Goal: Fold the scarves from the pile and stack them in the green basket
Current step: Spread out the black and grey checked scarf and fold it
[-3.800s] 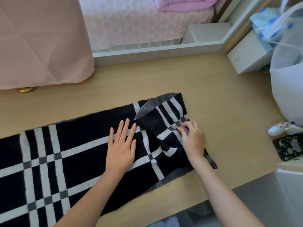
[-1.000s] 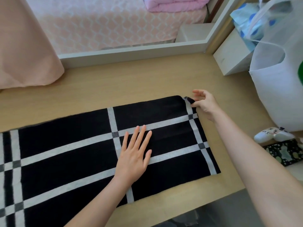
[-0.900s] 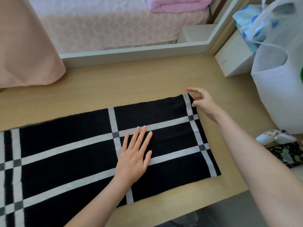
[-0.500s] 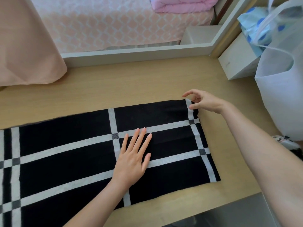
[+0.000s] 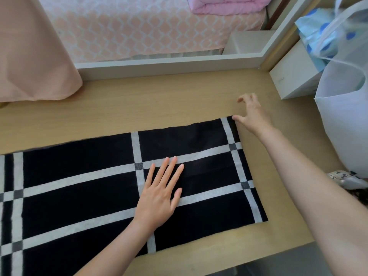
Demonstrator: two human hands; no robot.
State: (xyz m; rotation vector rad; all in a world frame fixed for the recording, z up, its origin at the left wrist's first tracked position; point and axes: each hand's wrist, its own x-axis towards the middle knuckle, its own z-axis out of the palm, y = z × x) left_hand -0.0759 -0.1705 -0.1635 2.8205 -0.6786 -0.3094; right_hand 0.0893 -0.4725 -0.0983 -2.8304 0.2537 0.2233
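Scarf (image 5: 89, 176), black with pale grey check lines, lies spread flat on the wooden worktop (image 5: 159, 100). Its length runs off the left edge of the view, and its right end stops short of the worktop's right side. The near edge sits just inside the worktop's front edge.

Both hands are apart. The left hand (image 5: 159, 194) rests palm down on the scarf near its middle, with the fingers straight and close together, pointing away from the person. The right hand (image 5: 252, 114) is at the scarf's far right corner. Its fingers are spread and slightly bent, blurred, and grip nothing. The thumb tip is right at the corner, but contact cannot be told.

A white tote bag (image 5: 342, 126) stands at the worktop's right side, with a white box (image 5: 294, 74) behind it and a blue dotted plastic bag (image 5: 318, 32) above that. A white game controller (image 5: 346, 178) peeks out below the tote. A peach curtain (image 5: 33, 56) hangs onto the far left of the worktop. Past a white frame is a bed (image 5: 149, 30) with a patterned sheet and a folded pink blanket (image 5: 225, 5).
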